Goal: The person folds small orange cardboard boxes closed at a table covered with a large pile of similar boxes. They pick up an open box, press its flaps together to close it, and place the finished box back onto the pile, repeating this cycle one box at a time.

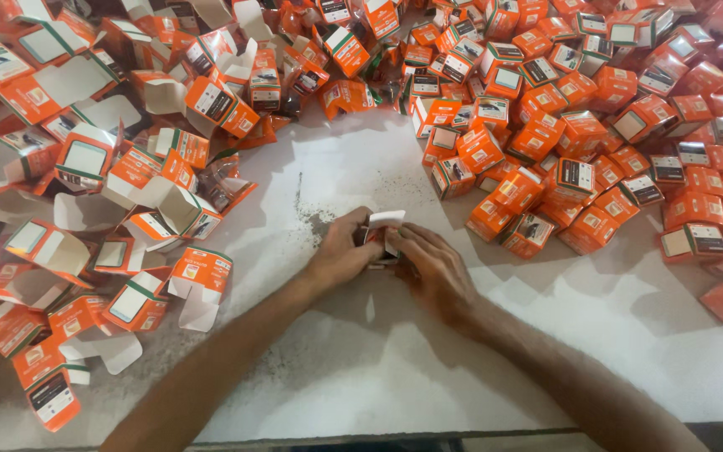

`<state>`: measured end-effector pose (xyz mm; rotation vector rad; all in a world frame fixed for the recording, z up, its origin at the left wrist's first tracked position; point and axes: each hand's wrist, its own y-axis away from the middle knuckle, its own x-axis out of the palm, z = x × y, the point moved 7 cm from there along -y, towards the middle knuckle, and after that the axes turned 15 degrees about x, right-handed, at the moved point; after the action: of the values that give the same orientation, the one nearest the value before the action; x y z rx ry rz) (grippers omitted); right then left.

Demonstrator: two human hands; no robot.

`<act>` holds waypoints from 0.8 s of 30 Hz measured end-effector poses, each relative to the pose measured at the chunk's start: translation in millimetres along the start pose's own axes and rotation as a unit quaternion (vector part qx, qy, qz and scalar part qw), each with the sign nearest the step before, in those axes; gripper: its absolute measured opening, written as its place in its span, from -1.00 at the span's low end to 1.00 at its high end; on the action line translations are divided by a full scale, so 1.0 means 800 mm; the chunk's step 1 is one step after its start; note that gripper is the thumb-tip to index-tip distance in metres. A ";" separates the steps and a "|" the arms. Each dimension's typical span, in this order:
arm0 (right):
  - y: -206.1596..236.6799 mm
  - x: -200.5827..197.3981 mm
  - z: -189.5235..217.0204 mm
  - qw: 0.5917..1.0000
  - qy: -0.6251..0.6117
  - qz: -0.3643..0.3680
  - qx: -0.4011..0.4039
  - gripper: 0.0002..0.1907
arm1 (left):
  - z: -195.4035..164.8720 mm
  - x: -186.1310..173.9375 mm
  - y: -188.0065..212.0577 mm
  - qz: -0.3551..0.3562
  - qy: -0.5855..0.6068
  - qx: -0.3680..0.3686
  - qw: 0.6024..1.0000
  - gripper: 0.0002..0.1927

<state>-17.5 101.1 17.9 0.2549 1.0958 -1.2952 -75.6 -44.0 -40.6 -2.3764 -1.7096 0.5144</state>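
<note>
A white table top [353,368] is seen from above, with two bare forearms reaching in from the near edge toward its middle. On the left, a loose heap of open orange and white cartons [85,192] is spread across the table, their flaps standing up and their white insides showing. One open carton with hanging flaps [198,280] lies at the near right fringe of that heap, just left of the left forearm. In the middle of the table, the left hand [340,251] is curled, its fingers pressed against the left side of a small orange and white carton [382,234]. A white flap of this carton is raised at the far side. The right hand [433,268] is wrapped around the carton's right side, fingers bent over it, so that the carton is grasped between both hands just above the table. Dark specks [315,219] are scattered on the surface just left of the hands. On the far right, a dense pile of closed orange cartons [596,142] is banked up, well apart from the open ones.
</note>
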 end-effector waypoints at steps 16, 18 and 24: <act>-0.009 -0.008 0.001 0.997 -0.052 0.004 0.049 -0.51 | -0.072 -0.002 0.013 -0.012 -0.074 0.284 0.956 -0.68; -0.003 0.000 -0.021 0.986 -0.078 0.033 0.147 -0.50 | -0.081 0.001 0.021 0.056 -0.122 0.311 0.941 -0.58; 0.001 0.009 -0.044 0.985 -0.069 0.022 0.156 -0.43 | -0.087 0.003 0.025 0.048 -0.190 0.317 0.928 -0.69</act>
<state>-35.3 121.3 -5.5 0.4150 0.7647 -1.4203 -31.7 -43.8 16.7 -1.9621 -1.2620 1.3785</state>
